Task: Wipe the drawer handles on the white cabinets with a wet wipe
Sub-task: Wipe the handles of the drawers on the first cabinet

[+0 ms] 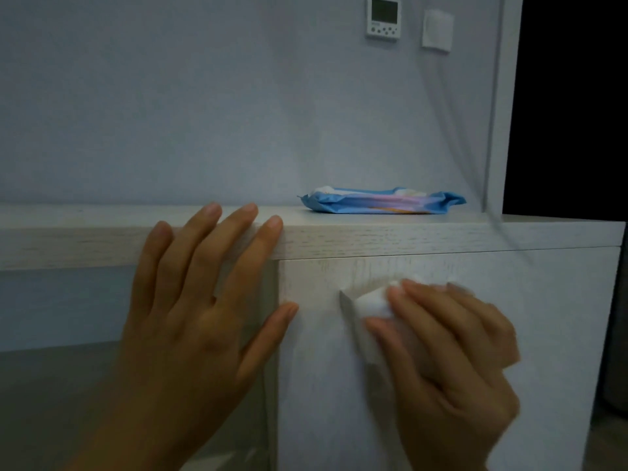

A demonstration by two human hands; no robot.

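My right hand [452, 345]: fingers curled round the wet wipe [372, 305], pressing it on the drawer handle [345, 300], upper left of the white drawer front [509, 351]. My left hand [200, 300]: fingers straight, spread wide, against the cabinet top edge [407, 237]. Blue wipes pack [380, 200]: on top, far side.

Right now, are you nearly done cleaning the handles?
A wet wipe is out of the pack on top. The right hand holds it on this drawer's handle while the left hand rests on the cabinet edge. No other handles show, so what's left is unclear.
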